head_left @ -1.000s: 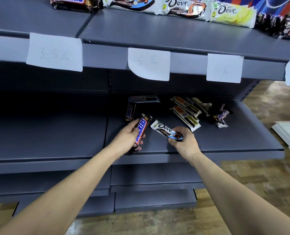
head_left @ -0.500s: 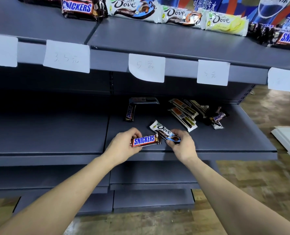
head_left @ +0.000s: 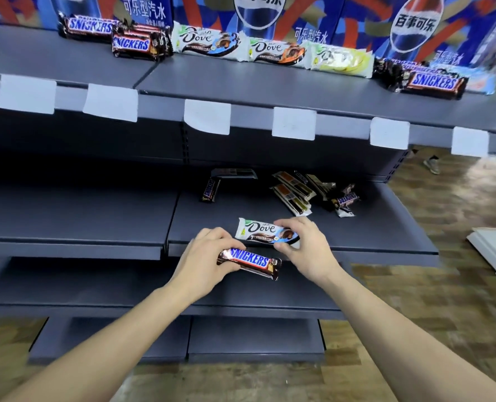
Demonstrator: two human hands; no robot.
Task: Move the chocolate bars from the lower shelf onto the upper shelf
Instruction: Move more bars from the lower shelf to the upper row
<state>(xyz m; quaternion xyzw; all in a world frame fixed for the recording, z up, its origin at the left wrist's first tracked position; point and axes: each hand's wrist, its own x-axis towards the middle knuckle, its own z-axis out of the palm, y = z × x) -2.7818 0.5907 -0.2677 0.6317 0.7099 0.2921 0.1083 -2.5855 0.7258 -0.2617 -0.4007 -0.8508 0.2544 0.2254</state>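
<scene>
Behind hands: loose bars [head_left: 301, 192] on lower shelf [head_left: 386, 227].

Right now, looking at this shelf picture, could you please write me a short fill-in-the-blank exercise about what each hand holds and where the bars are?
1. The left hand holds a bar with the brand name ____.
2. The right hand holds a white bar with the brand name ____.
3. The loose pile of bars waiting to be moved lies on the ____ shelf.
4. The paper tags on the upper shelf edge are ____ in colour.

Missing words: Snickers; Dove; lower; white
</scene>
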